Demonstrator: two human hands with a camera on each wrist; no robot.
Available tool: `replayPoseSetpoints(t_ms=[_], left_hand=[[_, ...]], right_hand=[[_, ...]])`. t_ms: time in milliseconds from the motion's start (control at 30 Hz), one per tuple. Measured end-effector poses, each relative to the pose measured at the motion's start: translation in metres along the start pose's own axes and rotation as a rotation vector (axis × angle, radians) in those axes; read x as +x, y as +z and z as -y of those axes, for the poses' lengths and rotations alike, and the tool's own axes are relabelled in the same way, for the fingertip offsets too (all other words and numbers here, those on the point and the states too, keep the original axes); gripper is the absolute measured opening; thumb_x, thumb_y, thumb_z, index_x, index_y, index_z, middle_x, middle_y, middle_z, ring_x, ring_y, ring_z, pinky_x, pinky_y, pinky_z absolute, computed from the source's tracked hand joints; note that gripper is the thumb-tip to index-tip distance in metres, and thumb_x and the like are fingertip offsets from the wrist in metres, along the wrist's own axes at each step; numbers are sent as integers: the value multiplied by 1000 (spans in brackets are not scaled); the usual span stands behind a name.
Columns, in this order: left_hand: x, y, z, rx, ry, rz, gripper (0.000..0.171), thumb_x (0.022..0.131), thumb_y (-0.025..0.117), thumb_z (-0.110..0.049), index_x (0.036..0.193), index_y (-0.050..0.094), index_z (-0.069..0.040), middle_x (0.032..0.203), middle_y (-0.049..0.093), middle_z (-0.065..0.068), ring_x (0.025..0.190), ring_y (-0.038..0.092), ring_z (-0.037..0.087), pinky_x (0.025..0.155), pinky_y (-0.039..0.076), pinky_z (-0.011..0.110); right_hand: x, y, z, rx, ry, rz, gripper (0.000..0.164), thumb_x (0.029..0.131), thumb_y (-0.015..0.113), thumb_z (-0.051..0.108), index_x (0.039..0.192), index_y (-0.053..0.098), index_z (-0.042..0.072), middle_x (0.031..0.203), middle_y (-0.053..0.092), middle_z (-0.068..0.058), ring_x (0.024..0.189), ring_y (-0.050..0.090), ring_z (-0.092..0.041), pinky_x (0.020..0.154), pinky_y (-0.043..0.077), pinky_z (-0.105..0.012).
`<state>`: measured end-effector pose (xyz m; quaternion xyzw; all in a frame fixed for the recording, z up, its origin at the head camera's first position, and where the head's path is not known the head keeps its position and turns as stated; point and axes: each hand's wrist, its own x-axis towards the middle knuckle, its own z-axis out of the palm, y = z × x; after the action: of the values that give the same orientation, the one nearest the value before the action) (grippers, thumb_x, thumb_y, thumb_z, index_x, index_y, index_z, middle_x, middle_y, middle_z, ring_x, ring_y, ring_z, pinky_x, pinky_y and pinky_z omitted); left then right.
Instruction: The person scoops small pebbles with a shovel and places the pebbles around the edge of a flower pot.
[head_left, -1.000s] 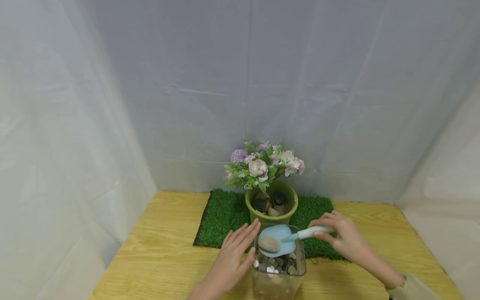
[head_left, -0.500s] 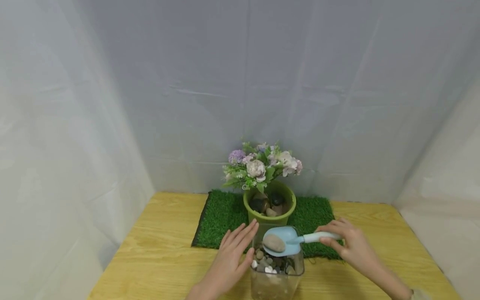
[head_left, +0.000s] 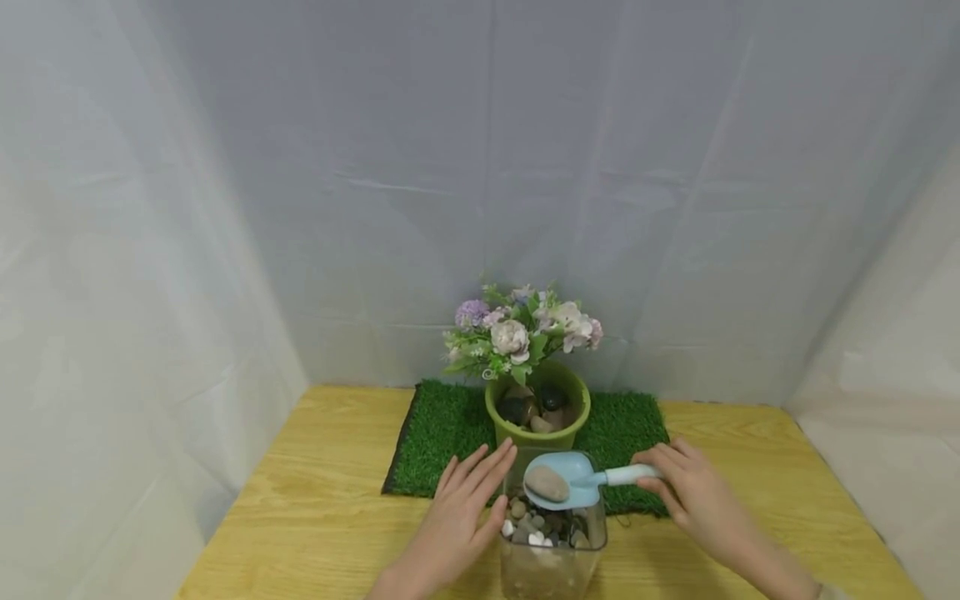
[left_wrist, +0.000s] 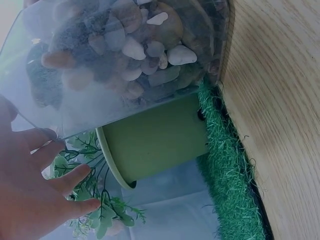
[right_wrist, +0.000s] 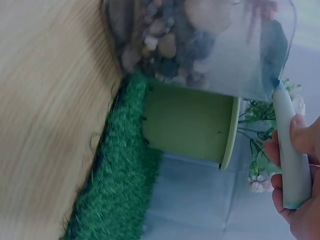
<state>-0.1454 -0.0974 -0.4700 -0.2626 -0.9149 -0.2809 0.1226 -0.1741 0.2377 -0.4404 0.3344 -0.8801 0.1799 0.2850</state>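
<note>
My right hand [head_left: 697,500] grips the white handle of a small light-blue shovel [head_left: 581,483]. A smooth oval stone [head_left: 547,483] lies in the shovel's scoop, which overlaps the top of a clear plastic container [head_left: 551,575] in the head view. Pebbles [head_left: 543,529], mostly grey with some white ones, fill the lower part of that container. My left hand [head_left: 457,521] rests with extended fingers at the container's left rim. In the right wrist view the handle [right_wrist: 292,150] runs between thumb and fingers, and the scoop shows through the clear wall.
Just behind the container stands a green flowerpot [head_left: 498,425] holding large stones and a bunch of artificial flowers [head_left: 517,333]. The pot sits on a mat of artificial grass [head_left: 442,433] on a wooden table [head_left: 300,508]. Pale sheeting [head_left: 420,233] hangs behind and on both sides.
The shovel with its stone has shifted slightly right over the container and then a touch back left. The left hand keeps its place at the rim.
</note>
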Motion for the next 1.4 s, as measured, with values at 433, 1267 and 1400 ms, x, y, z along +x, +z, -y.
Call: replayPoseSetpoints(t_ms=[433, 1267, 1400], left_hand=[[0, 0, -1, -13, -7, 15, 54, 110, 42, -37, 161, 33, -22, 166, 28, -7, 150, 31, 30, 118, 19, 66], [0, 2, 0, -5, 2, 0, 53, 110, 38, -41, 161, 29, -28, 166, 26, -9, 150, 31, 30, 117, 20, 67], [0, 1, 0, -12, -3, -3, 53, 110, 39, -40, 161, 29, -29, 166, 26, -9, 150, 30, 30, 117, 19, 68]], right_hand=[[16, -16, -7, 128, 177, -71, 21, 85, 76, -1, 105, 74, 7, 92, 68, 6, 85, 49, -8, 64, 46, -26], [72, -6, -83, -190, 13, -34, 13, 84, 80, 7, 94, 73, 4, 80, 68, -5, 68, 38, -16, 63, 31, -33], [78, -10, -83, -227, -40, -24, 15, 83, 81, 8, 95, 73, 3, 84, 69, -8, 69, 43, -20, 63, 36, -37]])
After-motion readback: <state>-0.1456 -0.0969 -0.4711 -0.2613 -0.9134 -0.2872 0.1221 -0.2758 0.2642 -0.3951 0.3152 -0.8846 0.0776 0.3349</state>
